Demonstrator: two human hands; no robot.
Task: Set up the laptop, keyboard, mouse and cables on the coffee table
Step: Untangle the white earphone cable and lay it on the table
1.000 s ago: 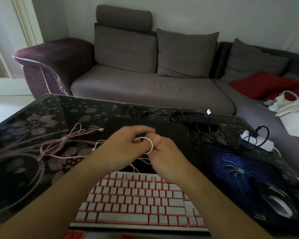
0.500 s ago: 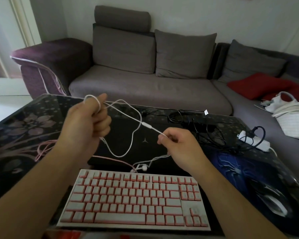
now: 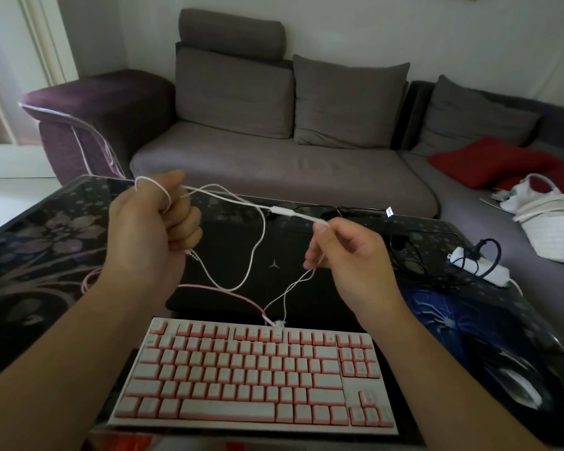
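Left hand (image 3: 150, 229) clenched on white earphone cable (image 3: 238, 198), one turn looped over the fingers. Right hand (image 3: 345, 255) pinching same cable just past the inline remote (image 3: 282, 210). Cable axis stretched left to right between hands, above closed laptop (image 3: 274, 265). Earbuds (image 3: 278, 323) dangling below right hand, touching far edge of keyboard (image 3: 254, 375). Left hand judged the winding hand.

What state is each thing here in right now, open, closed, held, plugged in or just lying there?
Laptop: lid closed, flat on the table.
Earphone cord: held up, looped round the left hand, pinched by the right hand; jack unplugged.
Keyboard: flat, untouched.
Mouse: lying on the blue pad, untouched.
Power strip: one dark plug in it.
Pink cable: lying loose on the table.
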